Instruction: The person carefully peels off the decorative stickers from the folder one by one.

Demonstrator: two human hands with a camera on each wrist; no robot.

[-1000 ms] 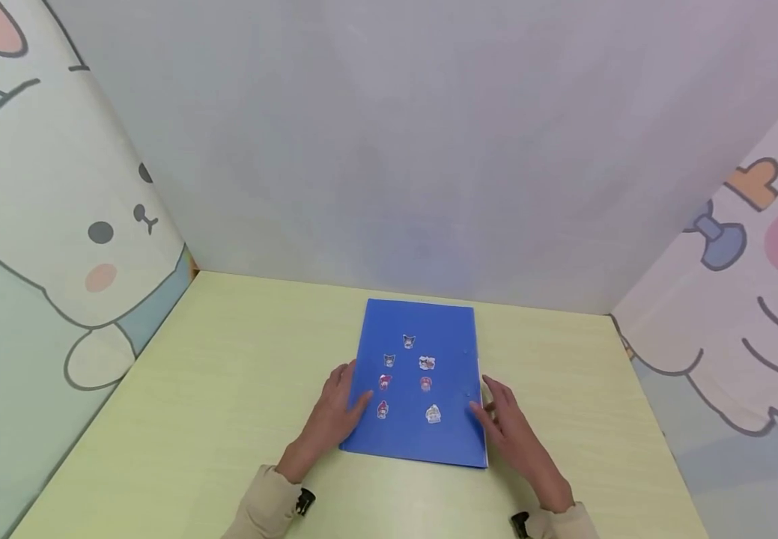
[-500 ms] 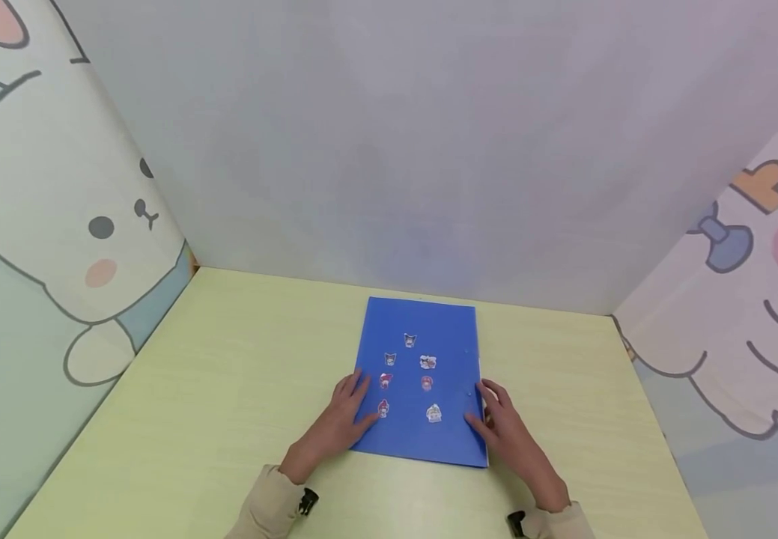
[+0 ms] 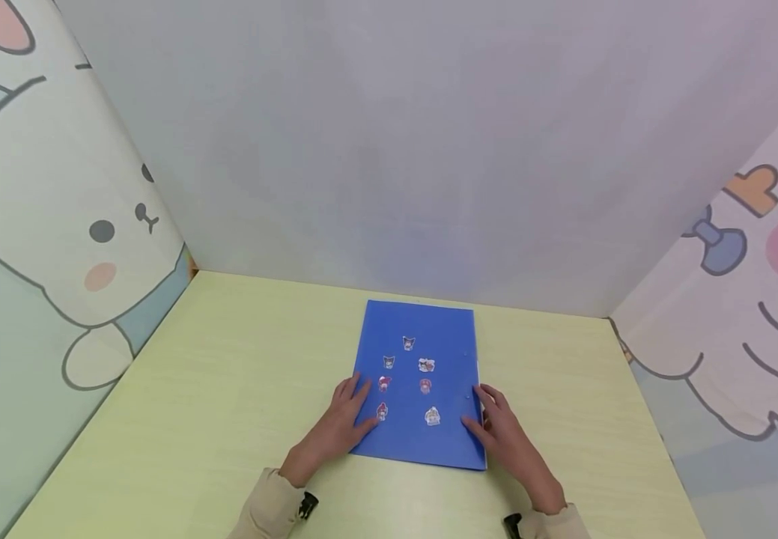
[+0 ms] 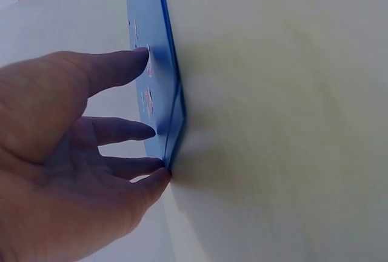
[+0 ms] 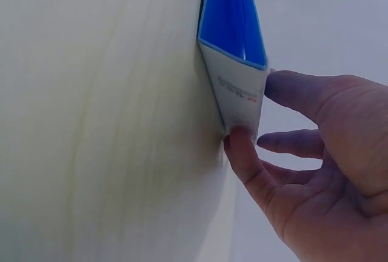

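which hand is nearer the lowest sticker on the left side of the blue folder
Left. The left hand has its thumb tip right beside that sticker. The right hand is across the folder, at its right edge.

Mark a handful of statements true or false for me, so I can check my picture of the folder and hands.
1. Seven stickers show on the blue folder. True.
2. The folder stands upright. False: it lies on the table.
3. The left hand and right hand both touch the folder. True.
4. Both hands are at the folder's far edge. False: the left hand is at its left edge, the right hand at its right edge.
5. The folder's spine carries white with small print. True.
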